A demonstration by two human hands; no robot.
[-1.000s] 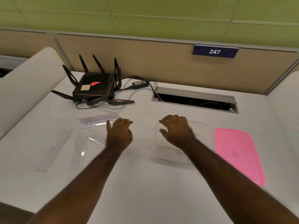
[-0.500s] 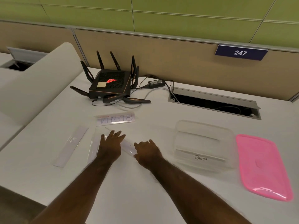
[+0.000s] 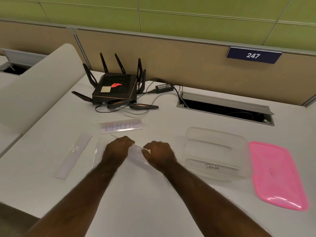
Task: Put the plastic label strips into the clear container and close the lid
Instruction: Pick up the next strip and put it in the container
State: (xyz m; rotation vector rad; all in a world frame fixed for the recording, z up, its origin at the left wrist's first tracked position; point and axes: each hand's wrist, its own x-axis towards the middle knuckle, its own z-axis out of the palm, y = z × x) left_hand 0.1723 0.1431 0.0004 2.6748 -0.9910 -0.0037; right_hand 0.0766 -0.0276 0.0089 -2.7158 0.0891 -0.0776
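A clear label strip (image 3: 136, 155) is pinched off the desk (image 3: 153, 202) between left hand (image 3: 118, 149) and right hand (image 3: 159, 155), fingers curled on its ends. Next, carrying to the open clear container (image 3: 216, 151) (pink lid (image 3: 277, 175) beside) seems required.

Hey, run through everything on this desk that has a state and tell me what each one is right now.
Clear container: open, strips already inside.
Pink lid: off, flat beside the container.
Left hand: gripping a clear strip.
Right hand: gripping the same clear strip.
STEPHN label strip: flat on desk.
Far-left strip: flat on desk.
Router: logo lit.
Cable hatch: open.
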